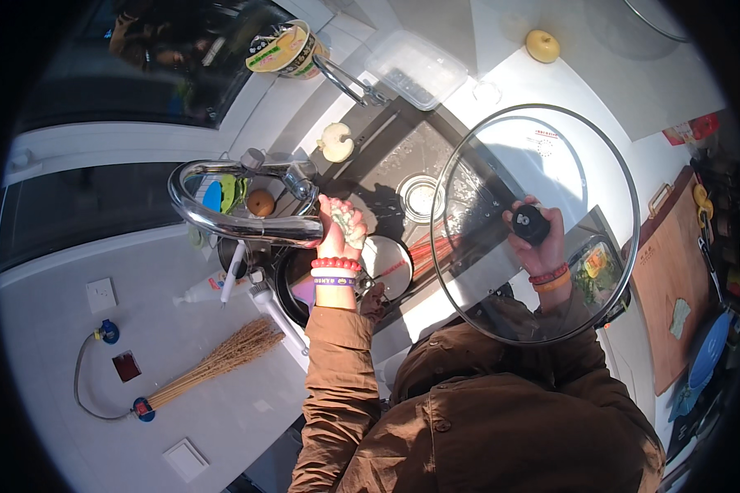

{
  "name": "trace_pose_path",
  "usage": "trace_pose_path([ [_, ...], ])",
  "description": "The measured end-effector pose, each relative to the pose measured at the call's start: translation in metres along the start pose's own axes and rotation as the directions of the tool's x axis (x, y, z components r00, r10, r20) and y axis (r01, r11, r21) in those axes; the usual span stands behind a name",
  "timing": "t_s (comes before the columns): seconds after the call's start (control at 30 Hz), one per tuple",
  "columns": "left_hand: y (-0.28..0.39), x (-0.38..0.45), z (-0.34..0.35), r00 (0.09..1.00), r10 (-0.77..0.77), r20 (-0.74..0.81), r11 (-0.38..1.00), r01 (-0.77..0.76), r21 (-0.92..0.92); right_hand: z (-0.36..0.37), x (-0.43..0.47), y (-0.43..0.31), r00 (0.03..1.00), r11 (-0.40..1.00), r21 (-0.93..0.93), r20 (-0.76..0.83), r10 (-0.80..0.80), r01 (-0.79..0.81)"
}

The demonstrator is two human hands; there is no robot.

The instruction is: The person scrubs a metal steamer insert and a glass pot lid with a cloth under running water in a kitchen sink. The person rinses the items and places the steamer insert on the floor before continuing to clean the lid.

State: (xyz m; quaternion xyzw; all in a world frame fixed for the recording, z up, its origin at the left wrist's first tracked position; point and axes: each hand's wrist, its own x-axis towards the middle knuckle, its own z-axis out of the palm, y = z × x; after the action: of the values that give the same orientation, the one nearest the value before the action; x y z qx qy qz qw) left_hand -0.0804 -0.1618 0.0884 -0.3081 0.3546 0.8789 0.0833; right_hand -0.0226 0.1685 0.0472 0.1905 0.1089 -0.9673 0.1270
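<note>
My left hand (340, 228) is closed around a crumpled pale green cloth (346, 223) beside the spout of the chrome faucet (253, 228), over the sink (382, 179). With my right hand (535, 237) I grip the black knob (530, 225) of a large round glass pot lid (633, 203), which is held to the right of the sink. Below my left hand, a small round lid (387, 268) and a dark pan (280, 289) are in the sink area. Red chopsticks (430, 249) lie near the drain (422, 198), partly seen through the glass.
A clear plastic container (416, 69) and an instant noodle tub (290, 50) stand behind the sink. A wooden cutting board (672, 283) bears a small cloth (679, 318) at right. Packaged vegetables (595, 271) lie near my right wrist. Dried stalks (216, 363) are at left.
</note>
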Motion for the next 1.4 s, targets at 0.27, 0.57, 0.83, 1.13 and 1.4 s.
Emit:
trace_pose_path([
  [0.27,-0.001,-0.001,-0.001,0.998,0.051,-0.045,0.979,-0.041,0.201,0.001,-0.002,-0.001,0.999,1.000,0.000,-0.035,-0.010,0.010],
  [0.57,0.000,-0.001,-0.019,0.970,0.236,-0.061,0.568,-0.087,0.819,-0.004,-0.001,-0.001,0.999,1.000,0.010,-0.033,-0.008,0.008],
  [0.83,0.050,0.031,-0.104,0.763,0.339,0.551,-0.777,-0.103,0.621,0.001,0.000,0.009,0.997,0.997,0.056,-0.056,0.057,-0.054],
  [1.13,0.119,0.010,-0.091,0.882,0.435,0.178,-0.071,-0.164,0.984,0.006,0.007,0.035,0.989,0.986,0.083,-0.028,0.147,-0.144],
  [1.4,0.067,0.013,-0.088,0.830,0.387,0.402,-0.533,-0.154,0.832,0.017,0.008,0.040,0.987,0.985,0.057,-0.008,0.162,-0.162],
])
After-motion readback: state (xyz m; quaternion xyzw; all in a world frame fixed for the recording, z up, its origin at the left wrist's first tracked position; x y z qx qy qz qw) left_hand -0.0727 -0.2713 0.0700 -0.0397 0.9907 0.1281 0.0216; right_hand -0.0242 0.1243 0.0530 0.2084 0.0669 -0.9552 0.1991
